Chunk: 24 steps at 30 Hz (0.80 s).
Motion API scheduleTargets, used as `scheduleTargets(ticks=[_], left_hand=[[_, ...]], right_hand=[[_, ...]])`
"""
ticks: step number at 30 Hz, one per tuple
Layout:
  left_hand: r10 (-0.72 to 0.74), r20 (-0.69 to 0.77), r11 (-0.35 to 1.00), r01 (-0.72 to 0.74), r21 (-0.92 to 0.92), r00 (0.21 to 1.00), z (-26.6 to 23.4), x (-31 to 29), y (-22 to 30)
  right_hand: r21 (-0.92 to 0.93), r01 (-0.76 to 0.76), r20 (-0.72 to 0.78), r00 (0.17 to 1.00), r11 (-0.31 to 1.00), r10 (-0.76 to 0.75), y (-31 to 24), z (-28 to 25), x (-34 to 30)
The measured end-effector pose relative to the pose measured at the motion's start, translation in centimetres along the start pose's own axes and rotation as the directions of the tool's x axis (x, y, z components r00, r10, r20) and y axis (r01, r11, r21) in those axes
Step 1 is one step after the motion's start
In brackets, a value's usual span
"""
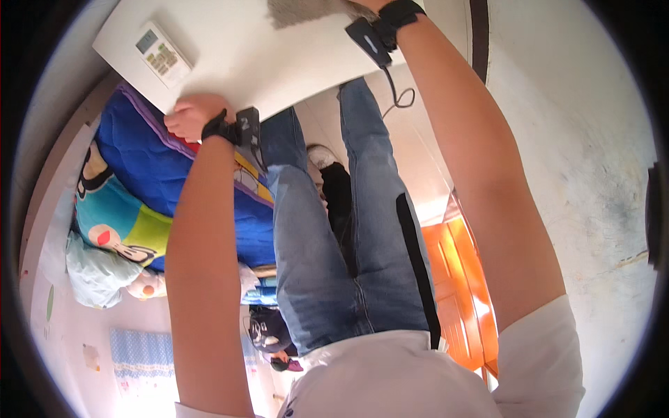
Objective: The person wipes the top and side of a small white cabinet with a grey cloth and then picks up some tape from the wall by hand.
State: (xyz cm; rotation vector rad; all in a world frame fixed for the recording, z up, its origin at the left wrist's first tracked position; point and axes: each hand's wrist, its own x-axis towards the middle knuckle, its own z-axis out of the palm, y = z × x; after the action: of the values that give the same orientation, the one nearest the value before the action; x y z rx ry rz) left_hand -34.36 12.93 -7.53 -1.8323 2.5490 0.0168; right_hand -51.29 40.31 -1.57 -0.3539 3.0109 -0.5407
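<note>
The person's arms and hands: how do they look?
White short sleeves leave the forearms bare. The left hand shows no glove; the right hand is mostly out of frame. Each forearm has a black wrist strap, a small black box with pale markings, and a dark cable.

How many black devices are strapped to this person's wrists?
2: the left device by the left hand, the right device by the right hand, itself partly out of frame.

Item: black strap [220, 127], worn just behind the left hand [195, 117]; black box [248, 127] with pale markings, dark cable [260, 157] attached. Similar wrist strap [403, 12] and boxy module [368, 42] are worn behind the right hand [373, 3], with looped black lead [398, 97]. Farther back, white short-sleeved shirt [390, 380] and blue jeans [310, 237], black-banded at right, are worn.
</note>
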Motion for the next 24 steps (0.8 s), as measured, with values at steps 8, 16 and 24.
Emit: scheduleTargets(ticks=[8, 16, 24], left_hand=[[0.045, -0.019, 0.998, -0.046, -0.031, 0.999, -0.8, -0.7, 0.3], [0.041, -0.022, 0.996, -0.042, -0.084, 0.999, -1.0, -0.1, -0.1], [0.023, -0.144, 1.0, -0.026, -0.017, 0.989, -0.2, -0.6, 0.7]], right_hand=[[0.112, -0.093, 0.123, 0.989, 0.989, 0.079, -3.6, 1.7, -11.5], [0.101, -0.045, 0.253, 0.967, 0.994, 0.018, -5.5, 1.4, -12.4], [0.123, 0.158, -0.087, 0.985, 0.98, -0.148, -9.6, 4.0, 3.3]])
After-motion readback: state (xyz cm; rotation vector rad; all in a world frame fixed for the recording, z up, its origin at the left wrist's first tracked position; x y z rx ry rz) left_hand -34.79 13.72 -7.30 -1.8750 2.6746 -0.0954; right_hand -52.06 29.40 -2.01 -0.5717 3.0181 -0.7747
